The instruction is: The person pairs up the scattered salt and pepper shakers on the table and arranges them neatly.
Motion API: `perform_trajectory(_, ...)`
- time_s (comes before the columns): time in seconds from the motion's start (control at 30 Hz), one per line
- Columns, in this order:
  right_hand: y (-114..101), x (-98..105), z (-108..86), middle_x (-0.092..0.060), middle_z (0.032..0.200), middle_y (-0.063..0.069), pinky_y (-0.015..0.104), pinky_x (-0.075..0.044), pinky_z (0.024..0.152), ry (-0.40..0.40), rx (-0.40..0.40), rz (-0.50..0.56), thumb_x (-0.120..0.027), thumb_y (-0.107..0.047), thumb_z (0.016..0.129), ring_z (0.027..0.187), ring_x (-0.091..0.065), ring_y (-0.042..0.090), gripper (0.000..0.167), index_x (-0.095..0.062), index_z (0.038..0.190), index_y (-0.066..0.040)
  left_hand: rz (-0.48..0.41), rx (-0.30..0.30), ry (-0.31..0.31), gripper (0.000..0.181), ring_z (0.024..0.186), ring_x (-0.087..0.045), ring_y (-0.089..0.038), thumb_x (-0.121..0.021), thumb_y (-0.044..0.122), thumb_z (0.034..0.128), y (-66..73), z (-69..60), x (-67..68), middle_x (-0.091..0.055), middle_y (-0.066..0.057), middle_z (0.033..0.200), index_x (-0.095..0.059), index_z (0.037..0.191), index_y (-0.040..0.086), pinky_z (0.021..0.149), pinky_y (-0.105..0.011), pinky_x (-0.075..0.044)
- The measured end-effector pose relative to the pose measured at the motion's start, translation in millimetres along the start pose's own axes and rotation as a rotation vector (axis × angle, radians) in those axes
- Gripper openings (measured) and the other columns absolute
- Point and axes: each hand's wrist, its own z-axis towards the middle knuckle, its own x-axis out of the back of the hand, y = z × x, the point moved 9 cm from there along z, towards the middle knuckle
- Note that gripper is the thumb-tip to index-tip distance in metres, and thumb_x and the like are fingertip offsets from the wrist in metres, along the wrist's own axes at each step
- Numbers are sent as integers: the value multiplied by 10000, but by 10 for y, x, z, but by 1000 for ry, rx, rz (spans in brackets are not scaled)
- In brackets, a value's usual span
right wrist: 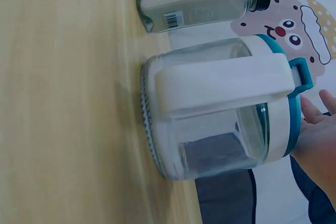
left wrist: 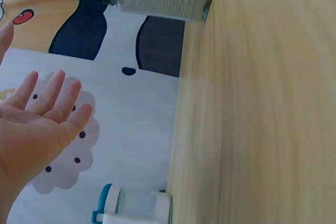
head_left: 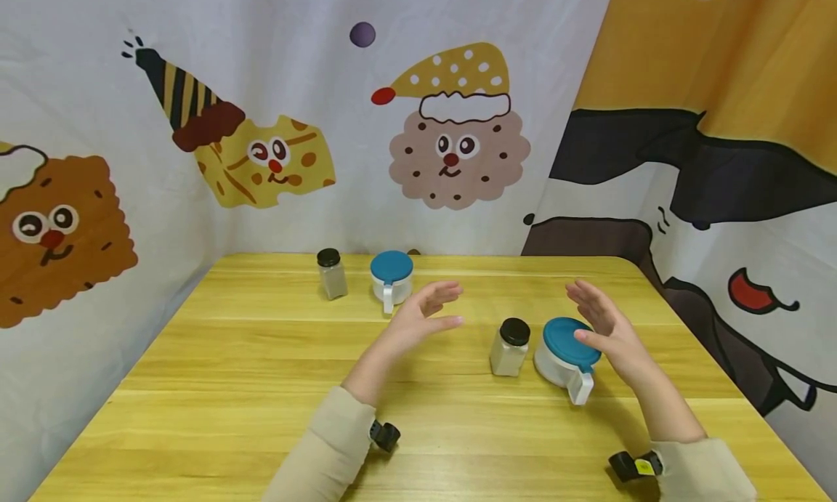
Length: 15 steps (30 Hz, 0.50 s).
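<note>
Both hands are raised above the table, palms roughly facing each other. My left hand (head_left: 413, 323) holds nothing; its fingers are extended, between the far jar and the near bottle. My right hand (head_left: 615, 333), also holding nothing, hovers beside the near glass jar (right wrist: 226, 129) with a blue lid and white handle. Its thumb overlaps the blue lid (head_left: 566, 341) in the head view; whether they touch I cannot tell. Left of that jar stands a square glass bottle (head_left: 509, 354) with a black cap and pale contents, a barcode label (right wrist: 173, 20) low on its side.
Toward the back of the wooden table (head_left: 216, 371) stand another black-capped bottle (head_left: 333, 278) and another blue-lidded handled jar (head_left: 391, 269), side by side. A curtain (head_left: 275, 233) with cartoon prints hangs behind the table's back edge.
</note>
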Motion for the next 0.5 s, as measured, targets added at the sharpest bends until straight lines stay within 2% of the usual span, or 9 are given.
perform_trajectory(0.03, -13, -5, 8, -333, 1482, 192, 155, -270, 1030, 1, 2, 2, -524, 176, 864, 1338, -334, 122, 714, -234, 1494, 6, 4, -2, 9, 581, 1276, -451, -204, -712, 149, 883, -37, 2, 31, -508, -90, 1385, -457, 1405, 112, 1077, -390, -292)
perform_trajectory(0.2, -88, -43, 51, -331, 1490, 175, 163, -263, 1039, -10, 26, 26, -513, 187, 864, 1345, -324, 119, 705, -228, 1489, 26, 17, -16, 44, 566, 1256, -464, -178, -706, 149, 888, -3, -52, 172, -525, -45, 1368, -465, 1400, 143, 1073, -381, -299)
perform_trajectory(0.4, -179, -113, 114, -335, 1500, 139, 178, -244, 1057, -37, 80, 63, -490, 205, 862, 1361, -309, 132, 695, -225, 1485, 43, 39, -27, 69, 567, 1289, -433, -232, -671, 92, 907, 45, -101, 330, -498, -96, 1392, -429, 1420, 93, 1090, -415, -265)
perform_trajectory(0.5, -208, -137, 142, -342, 1496, 147, 181, -244, 1058, -28, 88, 62, -493, 203, 863, 1358, -316, 137, 685, -240, 1480, 47, 39, -24, 69, 572, 1311, -402, -272, -656, 73, 915, 158, -148, 382, -468, -149, 1411, -403, 1428, 53, 1098, -444, -240)
